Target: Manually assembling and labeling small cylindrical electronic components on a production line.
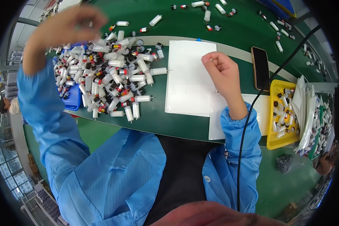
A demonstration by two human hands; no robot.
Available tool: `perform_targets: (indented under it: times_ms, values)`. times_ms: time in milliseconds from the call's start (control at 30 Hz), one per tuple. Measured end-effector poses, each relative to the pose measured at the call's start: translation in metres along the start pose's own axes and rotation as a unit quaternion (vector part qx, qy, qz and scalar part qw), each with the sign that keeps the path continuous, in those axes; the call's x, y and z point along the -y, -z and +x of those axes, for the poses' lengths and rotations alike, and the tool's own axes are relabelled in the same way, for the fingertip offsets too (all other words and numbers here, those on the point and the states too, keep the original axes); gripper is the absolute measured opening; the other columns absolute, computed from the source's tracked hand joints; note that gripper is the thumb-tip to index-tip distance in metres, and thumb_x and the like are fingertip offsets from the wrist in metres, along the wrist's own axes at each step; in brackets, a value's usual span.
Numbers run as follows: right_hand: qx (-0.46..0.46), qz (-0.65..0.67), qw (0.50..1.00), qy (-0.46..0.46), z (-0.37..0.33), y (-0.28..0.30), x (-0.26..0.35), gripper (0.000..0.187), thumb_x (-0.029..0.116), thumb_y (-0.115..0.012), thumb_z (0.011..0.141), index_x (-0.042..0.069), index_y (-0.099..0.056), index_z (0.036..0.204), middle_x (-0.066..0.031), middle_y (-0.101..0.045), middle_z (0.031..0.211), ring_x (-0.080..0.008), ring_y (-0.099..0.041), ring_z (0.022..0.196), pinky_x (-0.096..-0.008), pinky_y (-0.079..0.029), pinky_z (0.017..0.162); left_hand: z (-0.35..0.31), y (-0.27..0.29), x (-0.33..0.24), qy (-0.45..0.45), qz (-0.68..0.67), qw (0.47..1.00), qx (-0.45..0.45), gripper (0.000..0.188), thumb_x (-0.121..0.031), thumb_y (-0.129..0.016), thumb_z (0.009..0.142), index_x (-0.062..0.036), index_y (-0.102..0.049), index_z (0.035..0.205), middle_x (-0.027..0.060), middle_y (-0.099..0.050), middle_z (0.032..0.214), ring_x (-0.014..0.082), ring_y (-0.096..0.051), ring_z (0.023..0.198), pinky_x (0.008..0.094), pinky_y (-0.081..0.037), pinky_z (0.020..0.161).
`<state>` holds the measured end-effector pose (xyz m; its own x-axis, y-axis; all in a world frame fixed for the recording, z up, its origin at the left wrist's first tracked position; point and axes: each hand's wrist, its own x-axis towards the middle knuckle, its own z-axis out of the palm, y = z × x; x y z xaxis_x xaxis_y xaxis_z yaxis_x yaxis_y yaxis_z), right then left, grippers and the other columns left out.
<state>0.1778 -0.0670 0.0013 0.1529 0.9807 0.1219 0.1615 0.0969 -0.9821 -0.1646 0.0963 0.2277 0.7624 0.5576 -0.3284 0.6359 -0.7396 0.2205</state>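
Broadly, a green table spans our frame, a heap of white cylinders left of centre, white sheets mid-frame. Our blurred left hand, upper left, is half curled; our right hand, over the sheets, is loosely fisted. We cannot tell whether either holds anything.

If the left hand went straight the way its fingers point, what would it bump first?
Maybe the white tube lying to its right on the green table. But the left hand is blurred and looks raised, so it might pass over; one view can't settle the depth.
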Motion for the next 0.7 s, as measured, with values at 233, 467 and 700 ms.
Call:
perform_targets:
  times_ms: [233,467,700]
  values:
    - [-0.107,0.063,0.992,0.025,0.008,-0.016,-0.008,0.009,0.011,-0.071,0.090,0.001,-0.069,0.090,0.0101,-0.049,0.062,0.0016,-0.039,0.057,-0.0185,-0.031,0.051,0.282,-0.082,0.114,-0.018,0.086,0.989,-0.121,0.061,-0.042,-0.063,0.087,-0.0017,-0.058,0.132,0.0234,-0.063,0.126,0.0358,-0.062,0.111,0.0427,-0.050,0.092]
    - [-0.114,-0.101,0.975,0.159,0.000,-0.004,-0.017,0.007,0.009,-0.073,0.083,0.004,-0.070,0.087,0.0017,-0.040,0.051,-0.0069,-0.038,0.047,-0.0242,-0.032,0.047,0.299,-0.105,0.069,0.027,0.045,0.997,-0.054,0.033,-0.032,-0.065,0.086,-0.0008,-0.072,0.095,0.0166,-0.073,0.090,0.0317,-0.068,0.082,0.0416,-0.052,0.078]
    - [0.019,-0.247,0.950,0.189,-0.005,-0.008,-0.006,0.010,0.013,-0.071,0.082,0.007,-0.073,0.089,-0.0062,-0.057,0.064,-0.0219,-0.057,0.055,-0.0361,-0.047,0.054,0.220,-0.042,0.027,0.046,-0.393,0.891,-0.222,0.032,-0.033,-0.056,0.093,-0.0026,-0.063,0.098,0.0033,-0.065,0.086,0.0171,-0.063,0.074,0.0325,-0.052,0.068]
